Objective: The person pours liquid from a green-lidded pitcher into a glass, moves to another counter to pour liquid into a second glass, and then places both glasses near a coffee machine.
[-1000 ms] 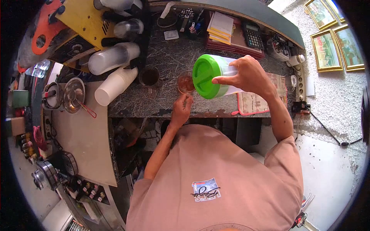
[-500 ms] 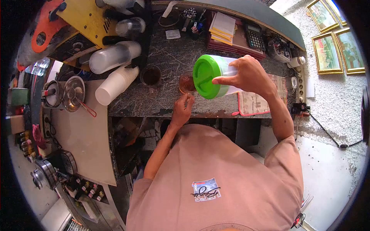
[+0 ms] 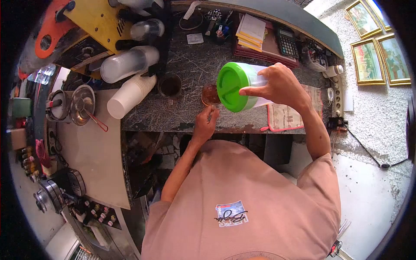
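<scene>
My right hand is wrapped round the handle of a clear pitcher with a green lid. The pitcher is tipped to the left, its lid beside and partly over a glass mug of reddish-brown liquid. Whether liquid is flowing from it I cannot make out. Closed at the near side of that mug, my left hand has its fingers on the mug's handle. A second glass mug with dark liquid stands on the counter to the left.
Stacked paper cups and plastic cups lie left of the mugs. A metal strainer is farther left. At the right are a cloth, papers on folders, and a calculator.
Almost nothing differs. Both hands, the tilted pitcher and the mugs stay in nearly the same places.
</scene>
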`<state>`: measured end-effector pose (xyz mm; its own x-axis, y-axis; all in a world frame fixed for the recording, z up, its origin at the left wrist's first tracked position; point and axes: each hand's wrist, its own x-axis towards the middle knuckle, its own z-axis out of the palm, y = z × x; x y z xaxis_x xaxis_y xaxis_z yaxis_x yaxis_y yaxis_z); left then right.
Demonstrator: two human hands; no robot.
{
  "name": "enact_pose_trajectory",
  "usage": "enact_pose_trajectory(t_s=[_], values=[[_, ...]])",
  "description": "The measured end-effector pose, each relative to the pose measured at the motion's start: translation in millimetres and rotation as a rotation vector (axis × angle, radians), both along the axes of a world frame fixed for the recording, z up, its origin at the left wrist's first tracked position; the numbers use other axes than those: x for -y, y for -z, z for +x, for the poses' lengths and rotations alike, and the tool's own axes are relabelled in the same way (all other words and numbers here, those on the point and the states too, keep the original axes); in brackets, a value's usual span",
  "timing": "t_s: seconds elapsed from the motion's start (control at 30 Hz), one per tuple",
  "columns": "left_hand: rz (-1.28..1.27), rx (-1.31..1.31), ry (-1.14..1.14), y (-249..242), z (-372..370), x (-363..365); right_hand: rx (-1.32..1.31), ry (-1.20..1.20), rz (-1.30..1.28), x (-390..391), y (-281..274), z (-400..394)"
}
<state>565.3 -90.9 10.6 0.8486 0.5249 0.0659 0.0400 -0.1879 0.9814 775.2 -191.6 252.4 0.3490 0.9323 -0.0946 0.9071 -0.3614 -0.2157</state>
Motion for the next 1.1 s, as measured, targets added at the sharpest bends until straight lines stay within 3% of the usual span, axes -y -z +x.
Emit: enact_pose_trajectory(t_s=[0.5, 0.9, 1.1], values=[[-0.015, 0.014, -0.001, 3.7, -0.5, -0.1, -0.069, 0.03, 0.015, 7.9, 6.2, 3.0], [-0.02, -0.022, 0.0, -5.5, -0.5, 0.6, -0.406, 0.255, 0.075, 36.8, 23.9, 3.8], [0.015, -0.004, 0.01, 2.7, 0.2, 0.5, -0.557, 0.383, 0.317, 68.1, 55.0, 5.2]])
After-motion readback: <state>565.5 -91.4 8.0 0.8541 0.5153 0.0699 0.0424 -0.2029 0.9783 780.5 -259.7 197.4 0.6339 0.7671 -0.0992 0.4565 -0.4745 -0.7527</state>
